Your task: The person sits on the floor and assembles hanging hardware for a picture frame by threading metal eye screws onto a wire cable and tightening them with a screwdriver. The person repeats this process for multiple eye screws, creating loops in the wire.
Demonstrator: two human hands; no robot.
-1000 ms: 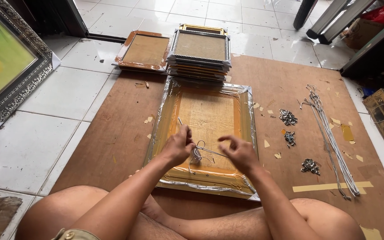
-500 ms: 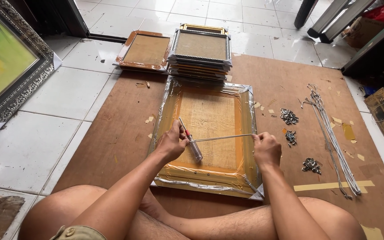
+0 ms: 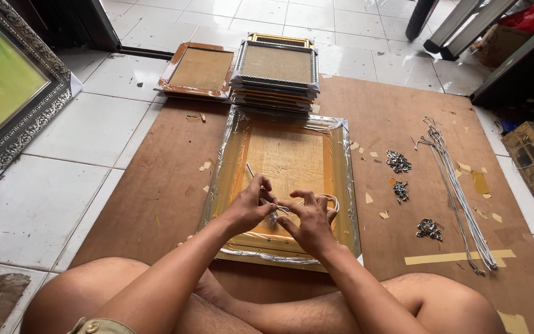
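Observation:
A picture frame [image 3: 230,154] wrapped in clear plastic lies face down on a brown board [image 3: 156,185] in front of my crossed legs. My left hand [image 3: 250,207] and my right hand [image 3: 309,222] meet over its lower middle. Both pinch a thin white cord [image 3: 329,199] that loops to the right of my fingers, with a small metal piece between them. A slim tool [image 3: 250,169] lies on the frame's back just above my left hand.
A stack of frames [image 3: 276,74] stands beyond the wrapped frame, with one more frame [image 3: 199,69] to its left. Small piles of metal hangers [image 3: 398,162] and a bundle of white cords [image 3: 458,192] lie on the right. A large framed painting [image 3: 7,86] leans at left.
My hands were apart, stretching the cord straight across the frame. They have come together at the centre, and the cord now hangs in a loop.

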